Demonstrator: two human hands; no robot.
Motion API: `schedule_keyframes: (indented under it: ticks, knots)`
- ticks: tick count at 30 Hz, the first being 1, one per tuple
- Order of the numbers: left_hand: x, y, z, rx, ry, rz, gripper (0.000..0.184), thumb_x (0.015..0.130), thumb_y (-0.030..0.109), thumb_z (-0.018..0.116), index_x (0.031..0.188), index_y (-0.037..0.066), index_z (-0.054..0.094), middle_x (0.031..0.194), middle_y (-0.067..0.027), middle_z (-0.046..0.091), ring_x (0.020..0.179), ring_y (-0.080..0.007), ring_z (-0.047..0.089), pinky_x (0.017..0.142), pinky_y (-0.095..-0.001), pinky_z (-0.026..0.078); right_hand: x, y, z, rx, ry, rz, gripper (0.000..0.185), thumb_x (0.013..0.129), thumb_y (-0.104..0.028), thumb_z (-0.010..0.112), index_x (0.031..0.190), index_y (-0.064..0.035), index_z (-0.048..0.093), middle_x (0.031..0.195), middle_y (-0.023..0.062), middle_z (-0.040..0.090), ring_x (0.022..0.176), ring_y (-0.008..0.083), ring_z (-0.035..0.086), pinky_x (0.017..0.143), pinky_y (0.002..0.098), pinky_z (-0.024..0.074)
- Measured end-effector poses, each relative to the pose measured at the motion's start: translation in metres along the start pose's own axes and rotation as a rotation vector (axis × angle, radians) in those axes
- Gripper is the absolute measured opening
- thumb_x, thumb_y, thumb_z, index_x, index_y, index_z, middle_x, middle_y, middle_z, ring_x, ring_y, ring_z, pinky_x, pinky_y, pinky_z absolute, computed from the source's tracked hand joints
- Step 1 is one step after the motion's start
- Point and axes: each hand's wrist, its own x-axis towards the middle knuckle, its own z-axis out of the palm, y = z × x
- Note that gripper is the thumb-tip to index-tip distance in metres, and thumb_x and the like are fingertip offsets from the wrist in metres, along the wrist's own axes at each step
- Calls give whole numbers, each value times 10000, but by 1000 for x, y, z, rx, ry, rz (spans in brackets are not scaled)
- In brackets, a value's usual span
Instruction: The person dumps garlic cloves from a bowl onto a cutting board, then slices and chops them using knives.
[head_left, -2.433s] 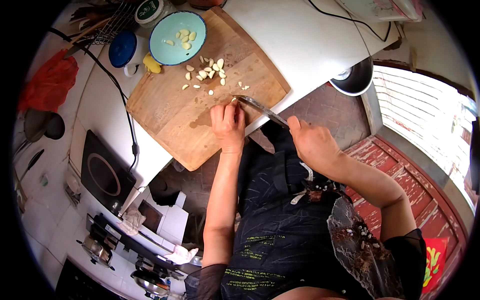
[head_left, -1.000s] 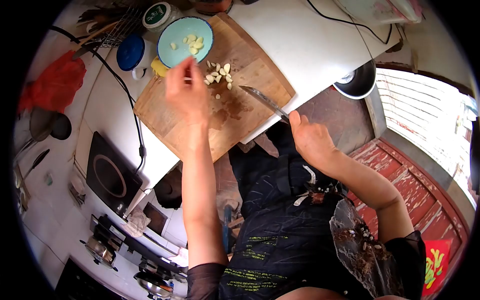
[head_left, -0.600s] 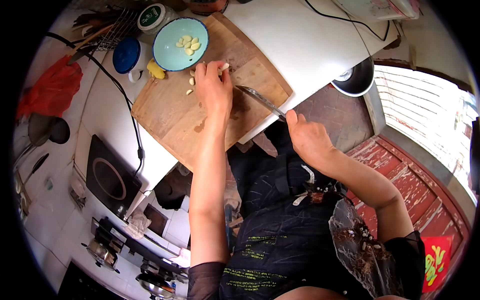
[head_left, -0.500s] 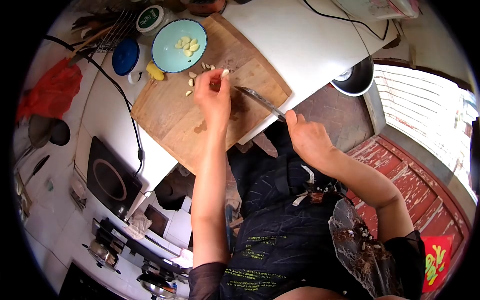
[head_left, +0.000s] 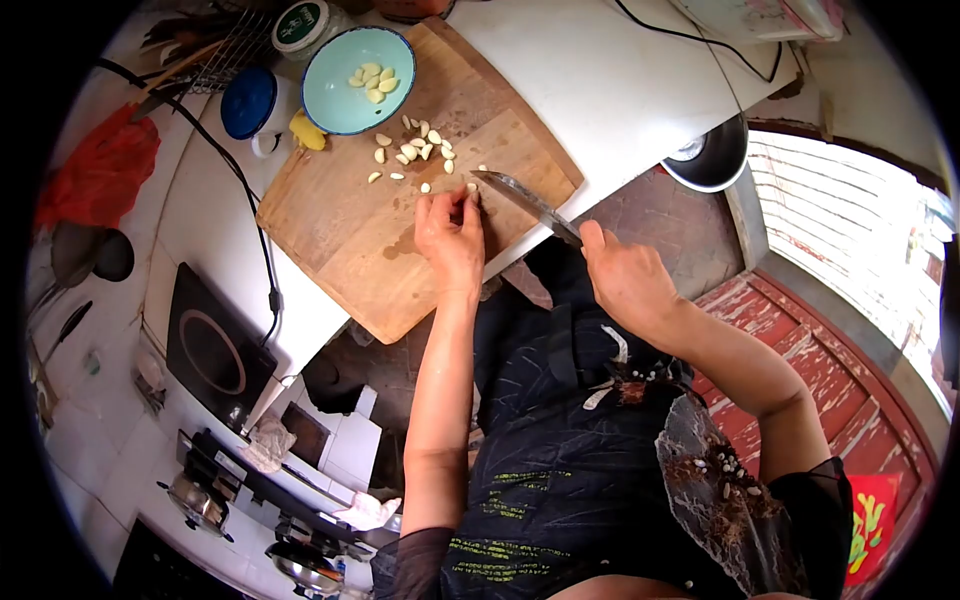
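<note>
On the wooden cutting board (head_left: 340, 230), my left hand (head_left: 452, 235) pinches a garlic clove (head_left: 472, 188) between thumb and fingers near the board's front right part. My right hand (head_left: 632, 280) is wrapped round the handle of a knife (head_left: 530, 202). The blade points left, its tip just right of the pinched clove. Several loose garlic cloves (head_left: 409, 152) lie on the board beyond my left hand. A light green bowl with a blue rim (head_left: 340, 110) stands at the board's far left edge, holding several peeled cloves (head_left: 374, 95).
Left of the bowl are a yellow piece (head_left: 307, 130), a mug with a blue lid (head_left: 249, 103) and a jar (head_left: 300, 25). A black cable (head_left: 240, 175) runs down the counter to a black hotplate (head_left: 215, 350). A metal pot (head_left: 715, 160) is right of the counter.
My left hand has moved from the clove pile down towards me with a clove and now is beside the knife tip. The knife has barely moved.
</note>
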Motion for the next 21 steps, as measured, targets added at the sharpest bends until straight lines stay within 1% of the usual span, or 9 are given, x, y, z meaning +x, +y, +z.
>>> schedule_keyframes:
  ticks: [2, 3, 5, 8, 11, 15, 17, 21]
  knots:
    - [-1, 5, 0, -32, -11, -57, 88, 782, 32, 710, 866, 24, 684, 763, -89, 564, 628, -195, 572, 586, -317, 473, -1, -1, 0, 104, 2, 43, 131, 918, -108, 527, 914, -31, 422, 689, 160, 568, 544, 359, 600, 473, 421, 489]
    - [-1, 8, 0, -32, -14, -57, 88, 782, 32, 710, 866, 24, 684, 763, -89, 564, 628, -195, 572, 586, -317, 473, -2, -1, 1, 104, 1, 45, 131, 918, -108, 527, 914, -31, 422, 689, 160, 568, 544, 359, 600, 473, 421, 489]
    - [-2, 13, 0, 17, 6, -67, 77, 783, 46, 715, 845, 21, 678, 753, -89, 566, 623, -198, 580, 583, -319, 476, -3, 0, 2, -32, 0, -31, 192, 796, -50, 574, 939, -21, 448, 692, 90, 571, 543, 224, 639, 458, 305, 518]
    - [-4, 10, 3, -3, 0, -121, 79, 784, 62, 721, 822, 16, 668, 741, -95, 580, 618, -202, 595, 583, -324, 481, -4, 0, 2, -22, 7, -31, 210, 789, -54, 585, 948, -17, 453, 694, 88, 574, 544, 222, 640, 459, 299, 516]
    - [-5, 9, 6, -22, -4, -155, 96, 781, 72, 728, 805, 10, 659, 736, -107, 600, 610, -208, 607, 582, -327, 486, -5, 0, 2, -46, -17, -39, 216, 784, -51, 588, 951, -16, 455, 699, 88, 577, 546, 221, 641, 460, 298, 516]
    - [-5, 8, 6, 2, -14, -151, 103, 779, 75, 735, 811, 8, 662, 739, -116, 616, 609, -213, 616, 581, -329, 489, -5, 1, 2, -46, -19, -44, 214, 782, -50, 590, 946, -19, 455, 694, 88, 578, 546, 219, 642, 459, 295, 516]
    - [-5, 8, 5, -7, 1, -124, 104, 779, 75, 738, 812, 8, 666, 742, -121, 616, 604, -219, 613, 580, -330, 489, -4, 1, 1, 72, -45, 15, 110, 843, -14, 512, 902, -31, 421, 692, 159, 570, 562, 340, 619, 493, 397, 511]
    - [-5, 10, 5, -18, -2, -147, 105, 779, 76, 740, 812, 6, 669, 745, -123, 617, 616, -223, 615, 587, -333, 488, -3, 2, -2, 62, -67, 12, 113, 844, -15, 514, 905, -28, 419, 683, 161, 572, 569, 346, 624, 492, 408, 511]
